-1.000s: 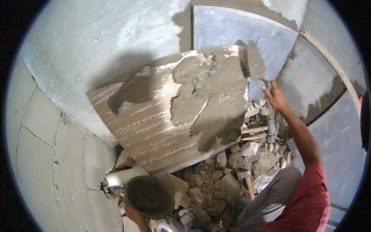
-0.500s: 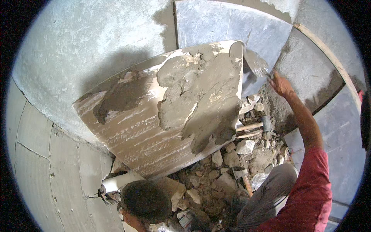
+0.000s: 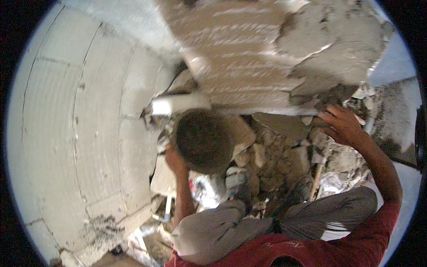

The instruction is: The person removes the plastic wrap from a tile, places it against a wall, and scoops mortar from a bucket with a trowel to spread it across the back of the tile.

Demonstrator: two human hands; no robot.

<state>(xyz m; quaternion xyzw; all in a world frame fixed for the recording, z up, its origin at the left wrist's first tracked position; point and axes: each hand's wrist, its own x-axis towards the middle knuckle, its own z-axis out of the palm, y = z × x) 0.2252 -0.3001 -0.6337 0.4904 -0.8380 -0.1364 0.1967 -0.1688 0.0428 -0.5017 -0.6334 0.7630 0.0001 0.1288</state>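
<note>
The view is blurred. My left hand (image 3: pixel 177 158) grips the side of a dark, round container (image 3: pixel 203 140) low at the centre. My right hand (image 3: pixel 342 125), fingers spread, is at the lower right edge of the big tan slab (image 3: pixel 235 53); I cannot tell whether it touches it. Wet grey mortar (image 3: pixel 333 35) covers the slab's right part. I make out no trowel in that hand. A white pipe (image 3: pixel 171 105) lies just behind the container.
Pale panelled wall (image 3: pixel 58 133) curves along the left. Broken stones and rubble (image 3: pixel 282 160) lie around my bent knees and feet, with a wooden handle (image 3: pixel 316 180), crumpled plastic (image 3: pixel 331 180) and a thin white pipe (image 3: pixel 169 209). A blue-grey panel (image 3: pixel 393 58) stands at right.
The view has swung down and left. My right hand has left the slab's upper right, where it held a trowel, for its lower edge; the trowel is no longer visible.
</note>
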